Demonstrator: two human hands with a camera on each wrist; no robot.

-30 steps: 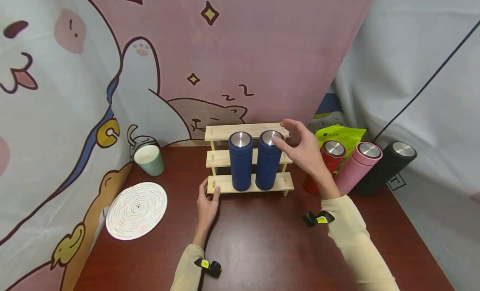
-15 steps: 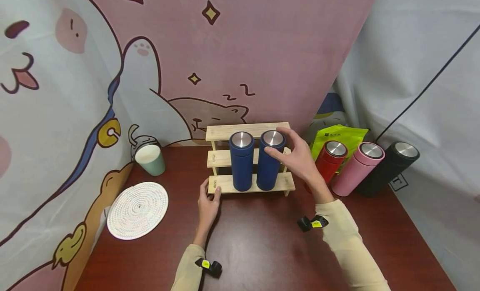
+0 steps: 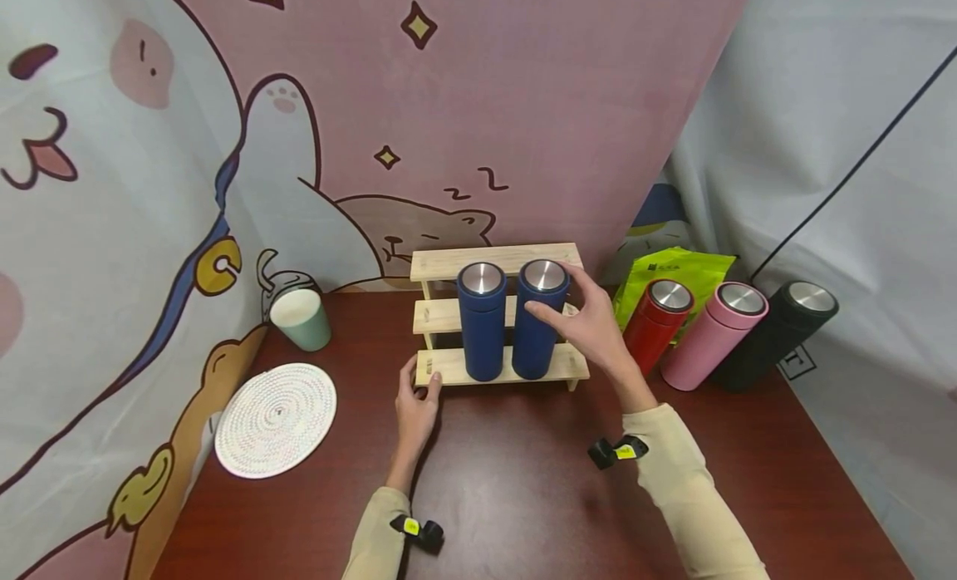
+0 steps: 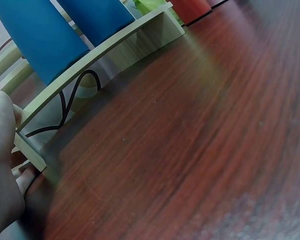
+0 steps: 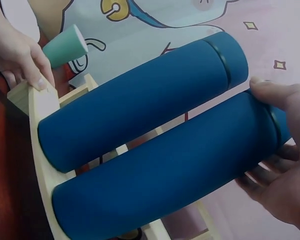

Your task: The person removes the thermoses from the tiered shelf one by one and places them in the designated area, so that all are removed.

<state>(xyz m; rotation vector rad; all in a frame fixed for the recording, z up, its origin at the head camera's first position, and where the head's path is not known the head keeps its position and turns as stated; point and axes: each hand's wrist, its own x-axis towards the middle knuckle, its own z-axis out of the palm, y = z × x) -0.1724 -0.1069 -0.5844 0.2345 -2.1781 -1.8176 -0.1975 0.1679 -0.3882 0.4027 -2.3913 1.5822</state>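
Note:
Two dark blue thermos bottles with steel-topped lids stand upright side by side on the lowest step of a three-step wooden rack. In the head view, my right hand holds the right blue thermos near its lid, thumb in front and fingers going behind it. Beside it stands the left blue thermos, untouched. My left hand grips the left end of the lowest step, with the thumb on top. Seen from the left wrist, part of the left hand shows at that step's end.
To the right stand a red thermos, a pink thermos and a black thermos, with a lime-green pouch behind. At left are a green cup and a round white woven mat. Printed cloth hangs behind.
My right hand has moved left and slightly down, from beside the right blue thermos's lid to around its upper part. My left hand keeps its place on the rack.

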